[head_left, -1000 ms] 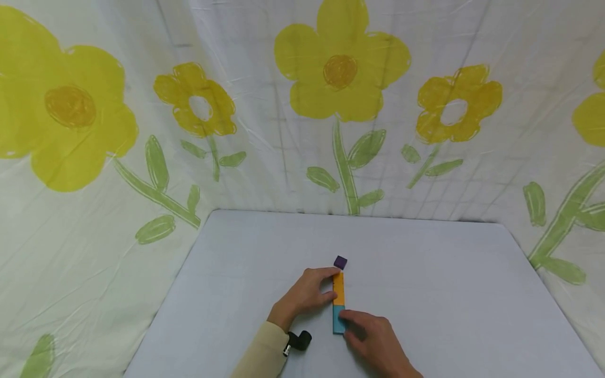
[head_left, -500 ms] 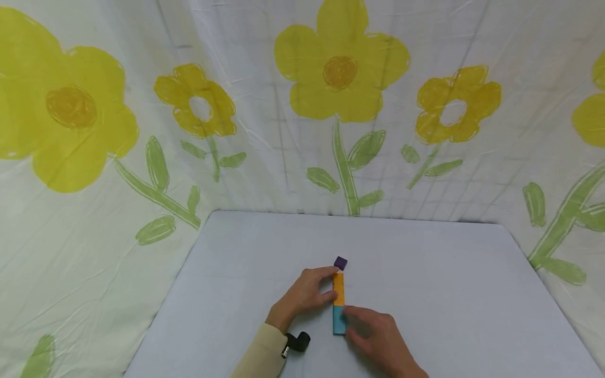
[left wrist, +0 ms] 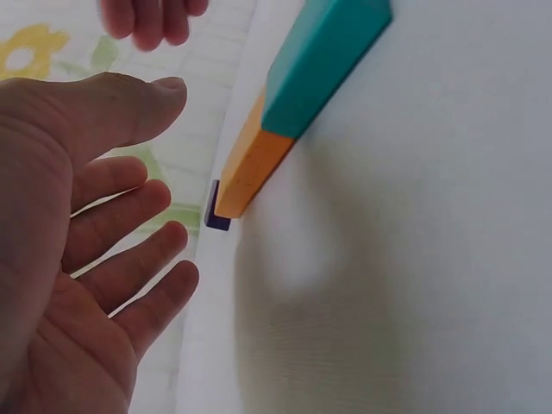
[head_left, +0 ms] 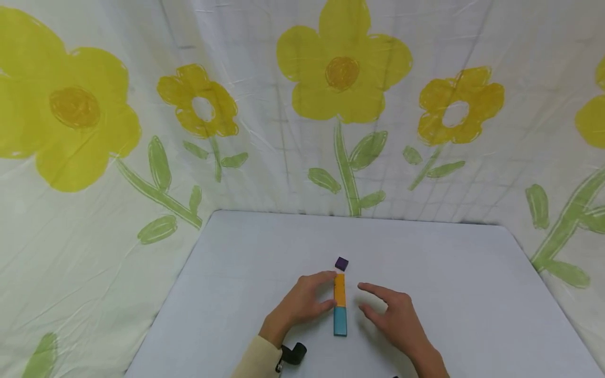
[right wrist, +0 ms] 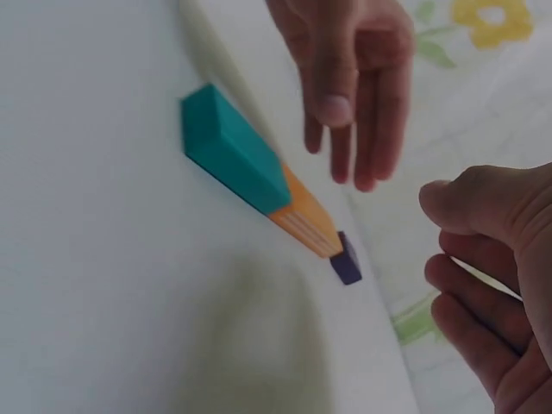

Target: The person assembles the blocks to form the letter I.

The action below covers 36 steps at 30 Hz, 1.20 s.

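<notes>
An orange block (head_left: 340,290) and a teal block (head_left: 340,321) lie end to end in a straight line on the white table. Just past the orange end sits a small dark purple block (head_left: 342,263), turned at an angle. My left hand (head_left: 302,302) hovers at the left side of the orange block, fingers loosely spread, holding nothing; the left wrist view shows its fingers apart from the blocks. To the right of the row, my right hand (head_left: 397,320) is raised with thumb and fingers parted and nothing between them. Printed lines mark one side of the orange block (right wrist: 306,220).
The white table (head_left: 449,289) reaches back to a hanging cloth (head_left: 260,168) printed with yellow flowers. A black wrist-worn device (head_left: 295,354) shows by the beige left sleeve (head_left: 259,359).
My right hand has let go of the teal block and drawn away to the right. My left hand has eased slightly back from the orange block. The blocks stay in line.
</notes>
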### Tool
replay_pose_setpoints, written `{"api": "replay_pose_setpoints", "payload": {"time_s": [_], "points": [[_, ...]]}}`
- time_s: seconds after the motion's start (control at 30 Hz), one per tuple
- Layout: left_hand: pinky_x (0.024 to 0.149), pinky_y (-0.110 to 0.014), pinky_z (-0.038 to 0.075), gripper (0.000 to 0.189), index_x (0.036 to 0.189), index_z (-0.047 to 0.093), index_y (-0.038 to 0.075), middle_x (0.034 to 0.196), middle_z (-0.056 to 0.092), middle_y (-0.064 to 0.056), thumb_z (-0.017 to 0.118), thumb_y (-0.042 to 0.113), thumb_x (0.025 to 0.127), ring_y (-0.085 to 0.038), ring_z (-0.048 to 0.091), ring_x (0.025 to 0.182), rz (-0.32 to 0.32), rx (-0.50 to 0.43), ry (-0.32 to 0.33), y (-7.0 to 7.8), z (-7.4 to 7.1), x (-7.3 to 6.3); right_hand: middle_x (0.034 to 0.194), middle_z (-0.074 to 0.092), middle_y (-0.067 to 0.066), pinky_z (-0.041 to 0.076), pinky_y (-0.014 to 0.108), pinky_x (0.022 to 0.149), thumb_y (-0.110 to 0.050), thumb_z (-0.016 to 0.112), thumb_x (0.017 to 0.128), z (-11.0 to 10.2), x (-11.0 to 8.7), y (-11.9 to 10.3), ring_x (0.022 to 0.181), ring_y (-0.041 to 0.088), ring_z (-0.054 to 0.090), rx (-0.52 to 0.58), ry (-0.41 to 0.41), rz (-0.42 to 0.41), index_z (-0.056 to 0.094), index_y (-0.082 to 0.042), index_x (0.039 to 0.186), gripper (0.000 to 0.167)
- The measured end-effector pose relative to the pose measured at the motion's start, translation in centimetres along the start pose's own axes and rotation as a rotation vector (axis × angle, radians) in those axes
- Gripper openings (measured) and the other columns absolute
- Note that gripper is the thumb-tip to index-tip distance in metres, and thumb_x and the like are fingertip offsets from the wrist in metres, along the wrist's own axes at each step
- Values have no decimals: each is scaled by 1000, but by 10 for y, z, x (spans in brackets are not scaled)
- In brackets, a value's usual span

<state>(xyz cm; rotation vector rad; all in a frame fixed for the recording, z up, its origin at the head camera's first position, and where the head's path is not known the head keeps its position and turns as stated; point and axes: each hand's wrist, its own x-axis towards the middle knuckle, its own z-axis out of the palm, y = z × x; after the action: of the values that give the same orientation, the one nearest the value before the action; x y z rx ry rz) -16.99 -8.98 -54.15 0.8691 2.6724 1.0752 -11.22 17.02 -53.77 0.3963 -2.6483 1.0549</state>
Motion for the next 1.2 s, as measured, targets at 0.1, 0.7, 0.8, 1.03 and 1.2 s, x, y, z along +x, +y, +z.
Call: {"api": "replay_pose_setpoints", "payload": {"time_s": [0.1,0.7,0.8,1.03,1.2], "points": [[125,-42,48,61,155,61,10,156,66,-1,83,20,99,-20,61,147,10,7,-10,-2,5,-3,125,82,-5,68,45,94,-12,94,86,-4,8,5,114,20,80,6,27,-35,82,-19,130,46],[127,-44,46,65,159,59,14,166,55,0,76,43,103,-22,51,156,-45,167,-100,7,19,-14,130,81,3,65,56,99,-18,90,92,4,52,29,113,29,79,50,-16,-48,80,-17,133,42],[129,-44,44,67,161,57,14,170,51,1,74,47,104,-22,47,158,-63,188,-115,8,20,-15,131,81,4,64,56,100,-19,89,93,7,58,33,115,29,79,55,-30,-44,80,-16,133,41],[129,-44,43,67,161,57,14,172,48,1,71,50,105,-24,46,159,-67,222,-143,9,23,-17,133,80,4,62,57,104,-19,87,96,22,71,44,120,32,78,108,-73,-8,79,-15,134,39],[129,-44,44,62,155,62,14,171,49,0,73,47,104,-26,47,158,-51,240,-148,11,22,-16,132,80,5,61,58,106,-17,85,97,32,79,48,121,33,77,146,-106,17,79,-13,134,38]]}}
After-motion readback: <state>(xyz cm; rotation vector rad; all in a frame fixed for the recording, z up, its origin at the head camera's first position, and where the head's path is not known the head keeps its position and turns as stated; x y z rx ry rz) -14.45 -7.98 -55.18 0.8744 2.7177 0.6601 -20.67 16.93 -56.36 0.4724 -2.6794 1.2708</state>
